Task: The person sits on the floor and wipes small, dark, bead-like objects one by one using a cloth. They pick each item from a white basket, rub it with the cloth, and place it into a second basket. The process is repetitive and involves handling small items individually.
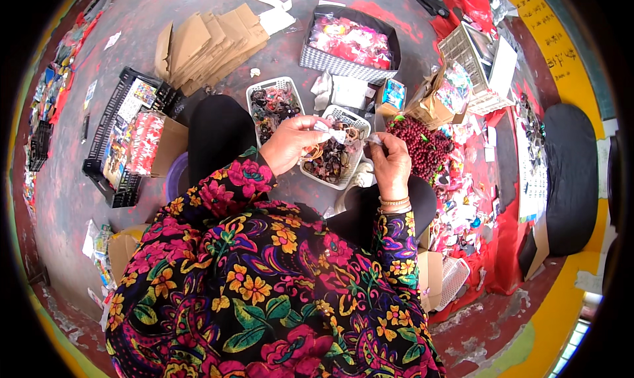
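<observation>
My left hand is closed in a pinch on a small white piece, thin like paper or plastic; its exact kind I cannot make out. Opposite it, my right hand has thumb and finger pressed together at a small pale scrap, too small to name. Both hands are raised over a white plastic basket between my knees. Dark and coloured small pieces resembling hair ties fill it. A second white basket of similar pieces stands beyond my left hand.
Flattened cardboard lies far left. A checked fabric bin of pink packets stands ahead. Dark red beads or berries are heaped by my right knee, near an open carton. A black crate sits to the left.
</observation>
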Available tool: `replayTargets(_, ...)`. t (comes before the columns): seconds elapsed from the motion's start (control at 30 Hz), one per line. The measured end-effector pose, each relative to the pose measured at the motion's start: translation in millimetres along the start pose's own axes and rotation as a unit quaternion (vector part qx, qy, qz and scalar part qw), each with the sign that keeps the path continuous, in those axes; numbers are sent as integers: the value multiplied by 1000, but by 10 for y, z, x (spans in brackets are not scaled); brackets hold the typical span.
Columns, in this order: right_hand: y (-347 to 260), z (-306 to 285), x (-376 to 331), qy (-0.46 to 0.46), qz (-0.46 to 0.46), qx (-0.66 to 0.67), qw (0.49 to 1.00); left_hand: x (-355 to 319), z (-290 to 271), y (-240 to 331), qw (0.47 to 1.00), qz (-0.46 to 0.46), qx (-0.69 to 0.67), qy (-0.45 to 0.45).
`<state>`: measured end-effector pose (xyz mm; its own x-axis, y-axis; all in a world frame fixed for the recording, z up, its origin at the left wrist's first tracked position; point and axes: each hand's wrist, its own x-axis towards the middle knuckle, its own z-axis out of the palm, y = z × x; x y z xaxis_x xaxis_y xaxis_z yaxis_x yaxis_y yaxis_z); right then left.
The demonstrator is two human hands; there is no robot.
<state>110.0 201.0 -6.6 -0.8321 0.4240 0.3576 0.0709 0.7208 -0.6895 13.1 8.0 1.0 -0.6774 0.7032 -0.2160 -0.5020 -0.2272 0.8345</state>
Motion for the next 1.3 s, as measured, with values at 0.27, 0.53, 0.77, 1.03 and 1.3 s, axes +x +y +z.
replayTargets(0.27, 23, -72, 58, 70, -2, 79, 994, -61, -119, 111, 989, -36, -129, -58)
replayTargets(0.53, -371, -126, 381, -9, 166, 531, 831, -135, -70, 266, 993, 22, -85, -79)
replayTargets(0.77, -574, 54, 513, -178, 213, 693, 665, -224, 5, 635, 992, 98, 57, -48)
replayTargets(1.03, -472, 96, 438, -297, 206, 693, 625, -162, 55, 584, 958, 142, 248, -28)
replayTargets(1.3, -424, 172, 382, -254, 168, 578, 757, -129, 125, 522, 968, 81, 234, -44)
